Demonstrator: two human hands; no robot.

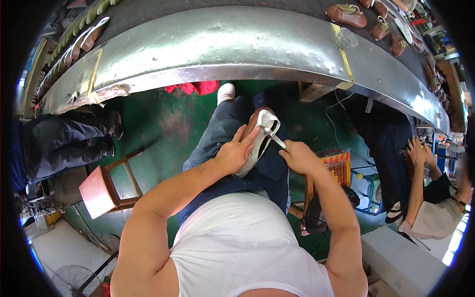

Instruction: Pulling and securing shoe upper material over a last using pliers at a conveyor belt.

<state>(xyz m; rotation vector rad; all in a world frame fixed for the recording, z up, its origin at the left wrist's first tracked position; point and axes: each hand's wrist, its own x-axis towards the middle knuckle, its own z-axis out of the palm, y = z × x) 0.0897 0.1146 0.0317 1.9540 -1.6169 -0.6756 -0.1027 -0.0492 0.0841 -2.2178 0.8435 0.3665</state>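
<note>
Worked shoe on the seated person's lap: the shoe (255, 154) lies lengthwise and slightly slanted, its far end toward the knee edge of the lap (205, 157) and its near end toward the waist edge. Brown shows on the outer left side and far end; a whitish layer borders the long opening. The left hand (236, 153), partly curled with its digits spread, holds the shoe's left side. The right hand (299, 157), closed in a fist, grips a slim metal tool (273, 135) angled across the opening, forearm reaching forward and inward
</note>
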